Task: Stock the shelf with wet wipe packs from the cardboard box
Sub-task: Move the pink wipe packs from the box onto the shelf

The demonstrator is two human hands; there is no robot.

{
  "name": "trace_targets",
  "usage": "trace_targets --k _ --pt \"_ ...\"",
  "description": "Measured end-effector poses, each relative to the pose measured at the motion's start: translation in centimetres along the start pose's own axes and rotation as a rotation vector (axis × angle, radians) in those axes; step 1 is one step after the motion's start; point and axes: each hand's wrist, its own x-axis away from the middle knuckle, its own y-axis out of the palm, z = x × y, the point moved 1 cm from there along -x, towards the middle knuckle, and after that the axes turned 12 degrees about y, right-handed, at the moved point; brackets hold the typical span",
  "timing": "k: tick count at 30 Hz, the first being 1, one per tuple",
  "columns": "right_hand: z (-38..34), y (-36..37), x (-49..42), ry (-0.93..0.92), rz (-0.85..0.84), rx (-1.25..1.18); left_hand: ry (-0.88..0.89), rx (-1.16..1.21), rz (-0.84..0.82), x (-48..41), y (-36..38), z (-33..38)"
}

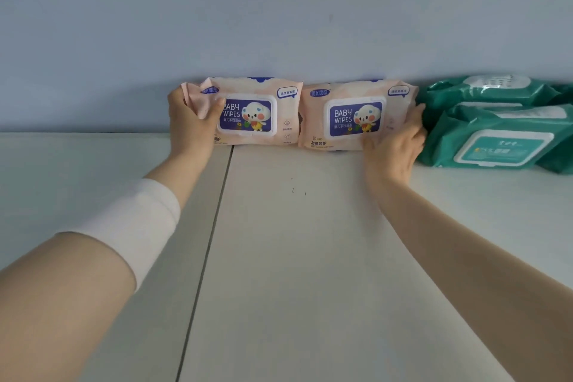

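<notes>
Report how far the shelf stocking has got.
Done: two green packs sit on the shelf at the right. In hand: the left pink pack and right pink pack stand side by side against the wall, the left hand gripping one's outer end, the right hand the other's. Left: cannot tell; the cardboard box is out of view.

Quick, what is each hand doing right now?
Left hand: grips the end of the left pink pack.
Right hand: grips the end of the right pink pack.
</notes>
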Motion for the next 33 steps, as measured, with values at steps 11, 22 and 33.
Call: trace_targets --k 11,22,33 --pt "2.2 -8.2 10.5 -0.351 -0.169 1.024 0.644 -0.899 -0.771 10.8 -2.9 7.0" --pt "10.0 -33.0 19.7 -0.192 -0.334 1.286 0.873 -1.052 -1.347 29.2 0.7 24.4" --pt "34.5 -64.7 28.9 0.392 -0.255 1.125 1.314 -0.683 -1.644 65.0 10.5 40.8"
